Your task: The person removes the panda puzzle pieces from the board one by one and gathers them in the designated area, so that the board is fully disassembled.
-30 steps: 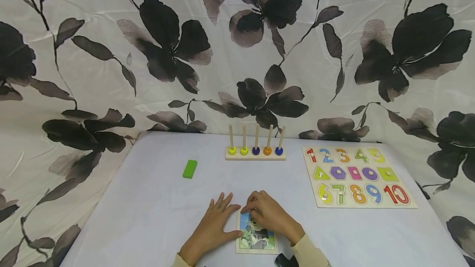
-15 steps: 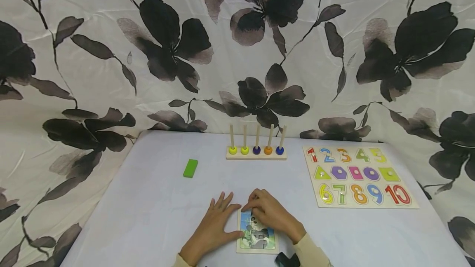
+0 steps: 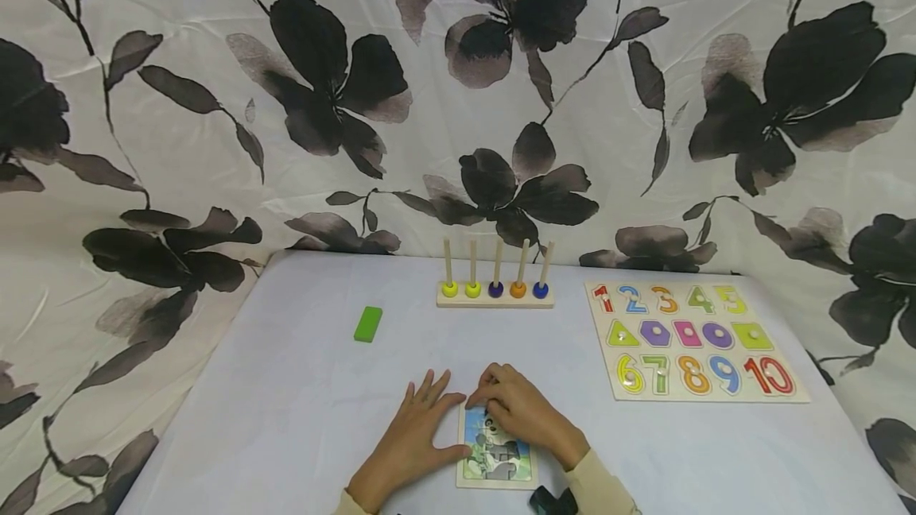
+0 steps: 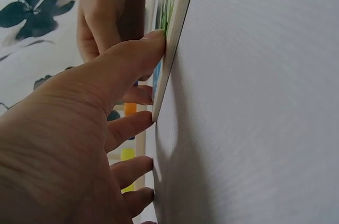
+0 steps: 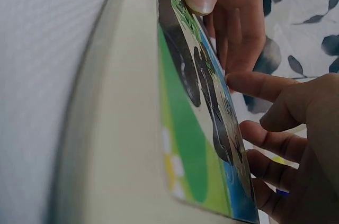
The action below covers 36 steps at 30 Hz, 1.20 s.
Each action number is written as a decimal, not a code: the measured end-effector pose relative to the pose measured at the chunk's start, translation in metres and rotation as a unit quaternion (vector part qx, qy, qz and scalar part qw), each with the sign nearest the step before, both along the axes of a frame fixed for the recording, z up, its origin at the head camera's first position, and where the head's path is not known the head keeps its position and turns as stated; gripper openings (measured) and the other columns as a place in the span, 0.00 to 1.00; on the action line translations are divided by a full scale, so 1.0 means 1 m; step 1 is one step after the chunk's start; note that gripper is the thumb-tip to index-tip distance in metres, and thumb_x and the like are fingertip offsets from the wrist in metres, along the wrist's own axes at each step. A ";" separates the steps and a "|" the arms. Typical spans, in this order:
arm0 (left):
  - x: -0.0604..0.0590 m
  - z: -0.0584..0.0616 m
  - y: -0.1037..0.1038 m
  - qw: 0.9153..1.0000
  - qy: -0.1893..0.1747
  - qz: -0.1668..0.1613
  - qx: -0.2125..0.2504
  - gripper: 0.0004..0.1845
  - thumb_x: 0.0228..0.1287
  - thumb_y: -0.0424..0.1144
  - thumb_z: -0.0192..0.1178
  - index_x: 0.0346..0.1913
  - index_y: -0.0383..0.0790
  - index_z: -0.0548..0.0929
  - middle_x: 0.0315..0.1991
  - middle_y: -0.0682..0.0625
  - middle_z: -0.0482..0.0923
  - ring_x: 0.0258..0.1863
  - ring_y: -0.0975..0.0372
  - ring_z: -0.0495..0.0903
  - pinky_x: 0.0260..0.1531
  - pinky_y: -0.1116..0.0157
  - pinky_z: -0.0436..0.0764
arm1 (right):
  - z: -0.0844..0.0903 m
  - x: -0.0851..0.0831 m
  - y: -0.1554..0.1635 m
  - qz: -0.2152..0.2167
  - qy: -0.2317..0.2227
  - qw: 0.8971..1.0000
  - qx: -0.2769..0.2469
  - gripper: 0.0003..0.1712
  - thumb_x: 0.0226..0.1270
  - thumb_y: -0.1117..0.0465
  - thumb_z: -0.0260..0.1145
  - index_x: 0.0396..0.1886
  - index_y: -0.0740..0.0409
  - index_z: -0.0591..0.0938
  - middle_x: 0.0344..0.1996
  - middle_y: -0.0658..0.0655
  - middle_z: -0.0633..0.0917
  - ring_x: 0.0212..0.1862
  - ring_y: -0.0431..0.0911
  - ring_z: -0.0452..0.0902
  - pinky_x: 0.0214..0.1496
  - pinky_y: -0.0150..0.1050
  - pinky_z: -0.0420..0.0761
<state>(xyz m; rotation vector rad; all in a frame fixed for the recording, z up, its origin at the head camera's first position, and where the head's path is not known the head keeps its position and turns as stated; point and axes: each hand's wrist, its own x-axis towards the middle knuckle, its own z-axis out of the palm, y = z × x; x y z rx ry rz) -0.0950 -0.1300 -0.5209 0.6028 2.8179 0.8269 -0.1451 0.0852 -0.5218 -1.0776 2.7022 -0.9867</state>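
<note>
A small framed panda jigsaw puzzle (image 3: 498, 469) lies on the white-covered table, with a blue top and a green lower part. My left hand (image 3: 409, 437) spreads its fingers along the puzzle's left side. Its thumb (image 4: 145, 49) rests on the frame's edge in the left wrist view, with the index fingertip at the upper left corner. From the right, my right hand (image 3: 525, 413) reaches over the top of the puzzle and hides its upper right part. The right index finger (image 5: 259, 83) touches the far edge of the picture, the other fingers bent beside it.
A green block (image 3: 368, 324) lies at the left. Behind the puzzle stands a wooden peg rack (image 3: 495, 302) with coloured beads on its pegs. A number-and-shape board (image 3: 704, 400) lies at the right. Some black object (image 3: 553, 501) is by the right sleeve. A floral cloth (image 3: 429, 118) hangs behind.
Both hands keep their places on the puzzle. The whole head view shifts very slightly.
</note>
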 end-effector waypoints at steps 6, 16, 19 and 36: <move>0.001 0.002 0.001 1.000 0.000 0.001 0.001 0.39 0.51 0.66 0.64 0.63 0.48 0.73 0.73 0.40 0.55 0.74 0.43 0.47 0.68 0.38 0.47 | -0.001 0.002 -0.001 -0.009 0.001 1.000 -0.003 0.16 0.67 0.67 0.56 0.38 0.45 0.87 0.41 0.43 0.76 0.42 0.37 0.68 0.47 0.38 0.73; 0.001 -0.001 0.000 1.000 0.001 -0.001 0.001 0.39 0.51 0.65 0.64 0.64 0.49 0.72 0.73 0.40 0.55 0.74 0.42 0.47 0.68 0.38 0.46 | -0.002 0.005 -0.001 -0.011 -0.012 0.999 -0.031 0.17 0.67 0.68 0.54 0.39 0.45 0.86 0.44 0.43 0.77 0.46 0.37 0.69 0.50 0.41 0.74; 0.000 -0.001 0.000 1.000 0.002 -0.002 0.003 0.39 0.52 0.65 0.64 0.64 0.49 0.72 0.73 0.40 0.55 0.74 0.43 0.47 0.68 0.39 0.46 | -0.001 0.006 -0.001 -0.012 -0.025 0.999 -0.039 0.16 0.67 0.68 0.55 0.39 0.44 0.85 0.44 0.42 0.78 0.46 0.37 0.69 0.50 0.40 0.74; -0.001 -0.004 0.001 1.000 -0.004 0.011 -0.004 0.38 0.51 0.65 0.65 0.63 0.50 0.73 0.74 0.43 0.54 0.74 0.45 0.46 0.70 0.40 0.45 | 0.002 0.008 0.009 0.009 -0.085 0.995 -0.058 0.15 0.60 0.65 0.67 0.47 0.51 0.86 0.41 0.42 0.84 0.47 0.36 0.73 0.59 0.44 0.73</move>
